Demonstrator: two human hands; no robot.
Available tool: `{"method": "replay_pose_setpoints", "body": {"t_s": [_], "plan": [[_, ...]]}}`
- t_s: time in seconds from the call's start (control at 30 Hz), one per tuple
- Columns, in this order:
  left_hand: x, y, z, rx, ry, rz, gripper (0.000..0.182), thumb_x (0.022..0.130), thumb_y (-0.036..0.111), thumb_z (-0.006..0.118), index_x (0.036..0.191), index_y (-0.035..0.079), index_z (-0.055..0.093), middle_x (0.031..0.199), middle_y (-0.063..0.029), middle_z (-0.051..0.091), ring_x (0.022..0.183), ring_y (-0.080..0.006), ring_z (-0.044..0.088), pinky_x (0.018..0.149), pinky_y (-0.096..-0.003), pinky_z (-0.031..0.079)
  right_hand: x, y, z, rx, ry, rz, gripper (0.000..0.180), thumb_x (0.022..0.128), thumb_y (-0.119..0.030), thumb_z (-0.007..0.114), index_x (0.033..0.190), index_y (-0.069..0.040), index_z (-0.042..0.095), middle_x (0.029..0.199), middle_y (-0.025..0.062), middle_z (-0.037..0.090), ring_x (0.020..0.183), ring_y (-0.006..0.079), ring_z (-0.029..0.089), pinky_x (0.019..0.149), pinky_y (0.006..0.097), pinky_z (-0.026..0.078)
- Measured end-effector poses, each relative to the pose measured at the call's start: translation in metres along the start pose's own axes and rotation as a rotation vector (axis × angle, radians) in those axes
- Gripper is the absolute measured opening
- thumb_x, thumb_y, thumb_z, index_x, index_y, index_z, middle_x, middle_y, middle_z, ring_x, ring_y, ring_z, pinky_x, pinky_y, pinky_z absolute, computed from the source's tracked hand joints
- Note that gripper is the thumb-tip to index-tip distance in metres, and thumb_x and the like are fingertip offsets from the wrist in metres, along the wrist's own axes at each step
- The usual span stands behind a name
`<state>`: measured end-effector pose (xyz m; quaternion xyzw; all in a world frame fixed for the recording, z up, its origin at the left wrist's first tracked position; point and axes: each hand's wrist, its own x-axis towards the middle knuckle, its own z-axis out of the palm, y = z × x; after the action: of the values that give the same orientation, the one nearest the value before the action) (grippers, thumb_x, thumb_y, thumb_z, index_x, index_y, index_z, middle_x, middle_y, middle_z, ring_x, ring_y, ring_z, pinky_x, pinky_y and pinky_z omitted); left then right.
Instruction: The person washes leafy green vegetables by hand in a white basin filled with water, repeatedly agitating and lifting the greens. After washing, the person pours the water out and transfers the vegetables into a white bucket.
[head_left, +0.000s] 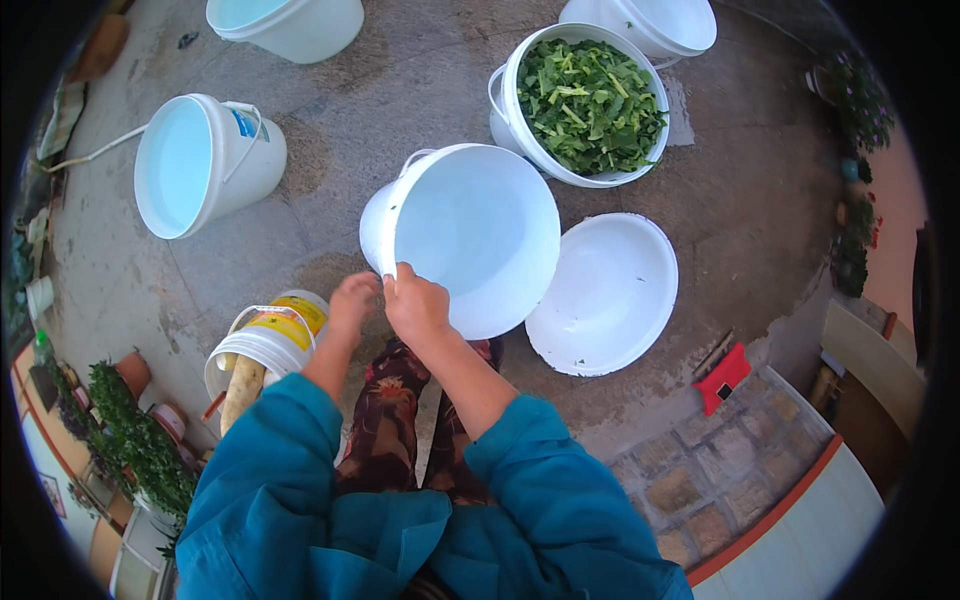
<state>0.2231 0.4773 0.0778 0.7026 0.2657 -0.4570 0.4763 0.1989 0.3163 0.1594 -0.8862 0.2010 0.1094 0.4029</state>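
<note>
In front of my knees a white plastic bucket (476, 225) leans, its mouth turned up towards me; whether there is water in it I cannot tell. My right hand (418, 306) pinches the near left part of its rim. Just left of that, my left hand (352, 304) is blurred, fingers curled, apart from the rim. Touching or overlapped by the bucket's right side lies a shallow white basin (607, 300) with small dark specks inside. Behind them stands a white bucket (504, 124) full of chopped green leaves (589, 105).
A white bucket (247, 161) with bluish contents stands at left, another (319, 30) at the far left. One more bucket (675, 26) stands behind the greens. Near my left forearm, a yellow-labelled pail (289, 319) holds pale long roots (244, 386). Right, a red object (724, 375) lies beside stone paving (675, 491).
</note>
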Motion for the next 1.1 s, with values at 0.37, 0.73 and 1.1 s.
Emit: {"method": "replay_pose_setpoints", "body": {"t_s": [0.37, 0.73, 1.1], "plan": [[0.19, -0.057, -0.016, -0.34, 0.155, -0.128, 0.088, 0.094, 0.069, 0.04, 0.152, 0.005, 0.027, 0.156, -0.017, 0.029, 0.14, -0.0321, 0.033, 0.115, -0.0425, 0.027, -0.022, 0.023, -0.019, 0.047, 0.072, -0.091, 0.019, 0.091, -0.019, 0.062, 0.09, 0.0, 0.059, 0.059, 0.015, 0.062, 0.052, 0.0335, 0.062, 0.049, 0.0423, 0.049], [0.16, -0.063, -0.001, -0.332, -0.035, -0.196, 0.077, 0.095, 0.067, 0.036, 0.151, 0.015, 0.029, 0.151, -0.0195, 0.035, 0.136, -0.0458, 0.032, 0.092, -0.0781, 0.032, -0.059, 0.051, -0.044, 0.05, 0.035, -0.051, 0.015, 0.09, -0.016, 0.06, 0.087, -0.001, 0.056, 0.06, 0.0143, 0.062, 0.053, 0.0332, 0.062, 0.049, 0.0434, 0.047], [0.057, -0.035, -0.017, -0.064, 0.117, -0.202, 0.071, 0.095, 0.062, 0.041, 0.147, 0.014, 0.034, 0.148, -0.0165, 0.037, 0.132, -0.0441, 0.038, 0.084, -0.0757, 0.039, -0.109, 0.05, -0.072, 0.213, 0.012, 0.219, 0.022, 0.094, -0.022, 0.057, 0.089, 0.0, 0.056, 0.065, 0.0191, 0.061, 0.062, 0.0409, 0.061, 0.058, 0.0487, 0.047]]}}
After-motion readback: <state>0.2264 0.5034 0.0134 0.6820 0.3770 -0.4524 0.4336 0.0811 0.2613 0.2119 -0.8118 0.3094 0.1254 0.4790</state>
